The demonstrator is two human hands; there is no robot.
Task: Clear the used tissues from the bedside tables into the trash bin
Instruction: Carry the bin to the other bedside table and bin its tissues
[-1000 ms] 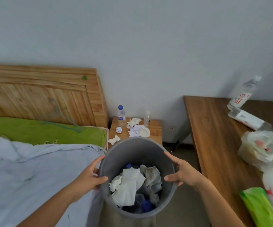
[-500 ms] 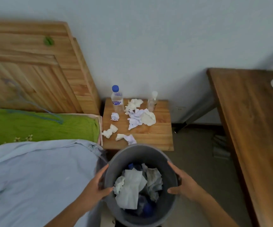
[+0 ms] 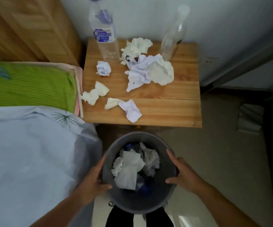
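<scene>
Bin (image 3: 139,200) now lower & nearer bedside table (image 3: 173,102), w/ both hands, left (image 3: 93,182) & right (image 3: 184,175), gripping rim; view closer, tissues (image 3: 148,71) loom larger.

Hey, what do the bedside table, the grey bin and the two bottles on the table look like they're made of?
Bedside table: wood, going by the grain and plank seams, smooth light finish. Grey bin: probably plastic, matte with a thin rim. Blue-capped bottle and the second bottle: clear, likely thin plastic; the second is too blurred to be sure.

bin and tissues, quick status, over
Left hand and right hand grip bin. Tissues not yet cleared from table. Two bottles stand among them.
</scene>
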